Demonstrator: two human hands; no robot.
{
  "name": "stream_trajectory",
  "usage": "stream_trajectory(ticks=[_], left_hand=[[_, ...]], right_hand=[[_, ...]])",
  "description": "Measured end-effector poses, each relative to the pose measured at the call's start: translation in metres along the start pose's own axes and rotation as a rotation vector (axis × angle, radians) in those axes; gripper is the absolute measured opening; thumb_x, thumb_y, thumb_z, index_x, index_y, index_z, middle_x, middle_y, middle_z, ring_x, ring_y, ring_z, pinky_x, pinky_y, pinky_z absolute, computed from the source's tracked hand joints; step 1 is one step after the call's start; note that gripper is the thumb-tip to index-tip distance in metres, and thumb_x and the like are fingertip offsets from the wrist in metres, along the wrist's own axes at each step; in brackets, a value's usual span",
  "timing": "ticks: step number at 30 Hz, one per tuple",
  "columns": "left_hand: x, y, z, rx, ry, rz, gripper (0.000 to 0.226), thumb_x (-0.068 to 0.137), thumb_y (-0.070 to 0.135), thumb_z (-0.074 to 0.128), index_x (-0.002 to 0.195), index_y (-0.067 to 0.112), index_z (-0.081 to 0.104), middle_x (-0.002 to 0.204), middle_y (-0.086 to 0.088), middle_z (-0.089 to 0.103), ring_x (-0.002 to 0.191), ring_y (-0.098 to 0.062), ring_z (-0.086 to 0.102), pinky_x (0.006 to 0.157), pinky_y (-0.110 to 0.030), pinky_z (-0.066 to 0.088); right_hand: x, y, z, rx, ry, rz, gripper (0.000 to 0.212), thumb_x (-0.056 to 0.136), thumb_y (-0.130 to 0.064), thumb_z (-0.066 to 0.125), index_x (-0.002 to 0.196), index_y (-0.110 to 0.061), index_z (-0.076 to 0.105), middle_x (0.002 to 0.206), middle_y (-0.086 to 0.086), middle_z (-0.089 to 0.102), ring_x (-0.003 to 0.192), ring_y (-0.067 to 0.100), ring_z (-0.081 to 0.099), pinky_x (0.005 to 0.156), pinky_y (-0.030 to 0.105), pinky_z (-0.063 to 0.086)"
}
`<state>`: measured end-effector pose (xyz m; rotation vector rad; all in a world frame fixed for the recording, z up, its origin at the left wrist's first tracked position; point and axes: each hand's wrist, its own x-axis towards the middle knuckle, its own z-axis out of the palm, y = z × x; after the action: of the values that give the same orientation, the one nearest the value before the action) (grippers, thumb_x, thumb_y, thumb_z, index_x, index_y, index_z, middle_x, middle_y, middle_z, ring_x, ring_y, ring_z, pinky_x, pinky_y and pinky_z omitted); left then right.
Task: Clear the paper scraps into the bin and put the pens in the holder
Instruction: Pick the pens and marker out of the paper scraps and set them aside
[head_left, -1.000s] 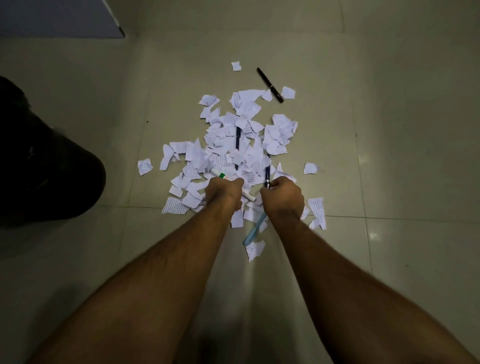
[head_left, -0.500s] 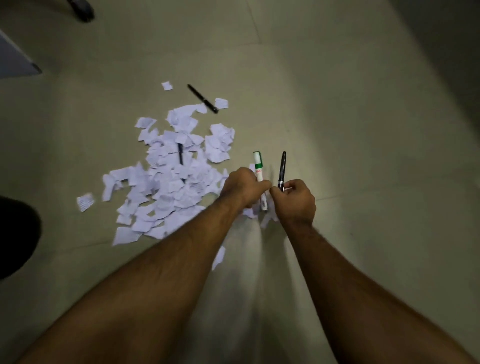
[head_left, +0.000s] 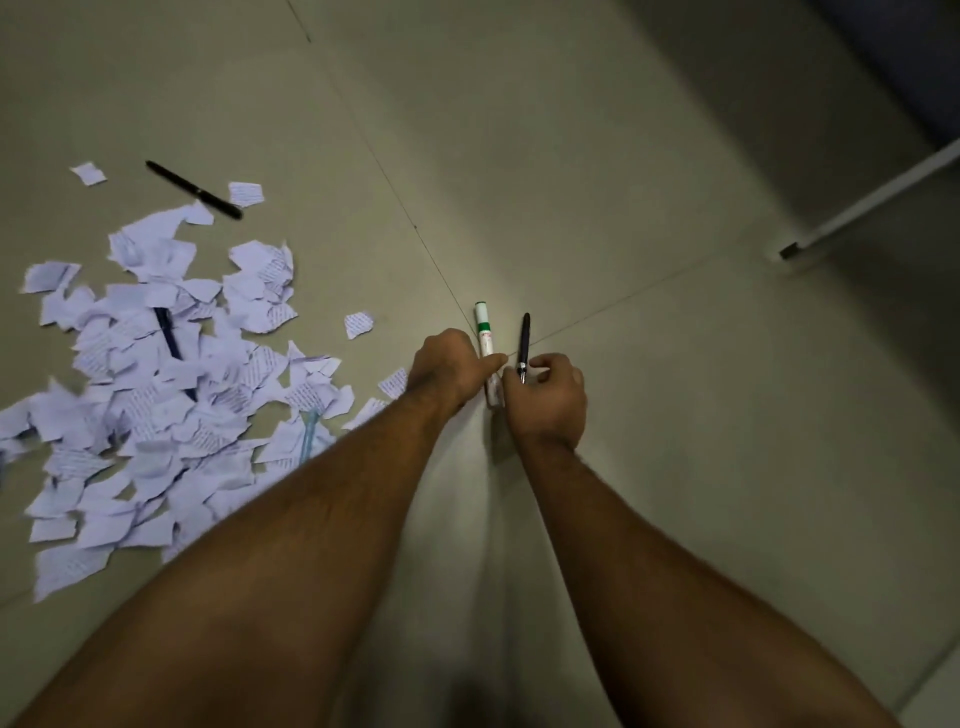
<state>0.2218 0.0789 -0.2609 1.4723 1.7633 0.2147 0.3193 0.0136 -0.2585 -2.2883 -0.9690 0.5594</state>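
My left hand (head_left: 449, 366) grips a white marker with a green band (head_left: 484, 332), held upright. Right beside it my right hand (head_left: 548, 397) holds a dark pen (head_left: 523, 343), tip end up. Both hands are over bare floor to the right of a heap of torn paper scraps (head_left: 150, 395). A black pen (head_left: 193, 189) lies at the heap's far edge. Another dark pen (head_left: 167, 332) lies half buried in the scraps. A light blue pen (head_left: 309, 439) pokes out at the heap's near right side. No bin or holder is in view.
The floor is pale tile with thin grout lines (head_left: 415, 228). A white bar with a dark end (head_left: 862, 208), perhaps a furniture leg, slants across the upper right. A single scrap (head_left: 358, 325) lies apart between the heap and my hands.
Both hands lifted a marker and a pen out of the heap and carried them right. The view swung right, so the heap and the dark bin at left slid out of frame.
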Motion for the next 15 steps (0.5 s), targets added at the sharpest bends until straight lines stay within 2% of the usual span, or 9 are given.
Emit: stream_trajectory(ticks=[3, 7, 12, 15], left_hand=[[-0.015, -0.013, -0.019, -0.079, 0.089, 0.009, 0.036, 0.085, 0.046, 0.064, 0.082, 0.011, 0.069, 0.086, -0.009, 0.072, 0.082, -0.029, 0.065, 0.07, -0.032, 0.051], [-0.034, -0.047, -0.061, -0.192, 0.228, -0.05, 0.026, 0.086, 0.033, 0.062, 0.068, 0.015, 0.063, 0.074, -0.005, 0.068, 0.078, -0.029, 0.065, 0.07, -0.028, 0.048], [-0.047, -0.125, -0.134, -0.211, 0.372, -0.251, 0.023, 0.085, 0.034, 0.065, 0.072, 0.016, 0.064, 0.082, -0.009, 0.069, 0.086, -0.031, 0.065, 0.071, -0.025, 0.042], [-0.049, -0.166, -0.159, -0.229, 0.426, -0.35, 0.022, 0.083, 0.035, 0.066, 0.076, 0.014, 0.066, 0.09, -0.012, 0.072, 0.09, -0.033, 0.065, 0.076, -0.029, 0.048]], right_hand=[[-0.015, -0.02, 0.003, 0.049, 0.006, -0.064, 0.023, 0.078, -0.031, 0.071, 0.096, -0.022, 0.061, 0.093, -0.003, 0.061, 0.083, 0.019, 0.06, 0.068, 0.029, 0.048], [-0.046, -0.052, 0.022, 0.109, -0.119, -0.064, 0.012, 0.08, -0.025, 0.066, 0.092, -0.022, 0.066, 0.082, -0.003, 0.068, 0.08, 0.021, 0.065, 0.07, 0.029, 0.049], [-0.105, -0.103, 0.066, 0.041, -0.476, -0.124, 0.015, 0.08, -0.029, 0.066, 0.091, -0.019, 0.072, 0.092, 0.002, 0.075, 0.091, 0.025, 0.067, 0.076, 0.024, 0.046], [-0.125, -0.122, 0.092, -0.038, -0.596, -0.163, 0.019, 0.08, -0.033, 0.066, 0.087, -0.017, 0.072, 0.095, 0.005, 0.074, 0.093, 0.028, 0.067, 0.081, 0.028, 0.051]])
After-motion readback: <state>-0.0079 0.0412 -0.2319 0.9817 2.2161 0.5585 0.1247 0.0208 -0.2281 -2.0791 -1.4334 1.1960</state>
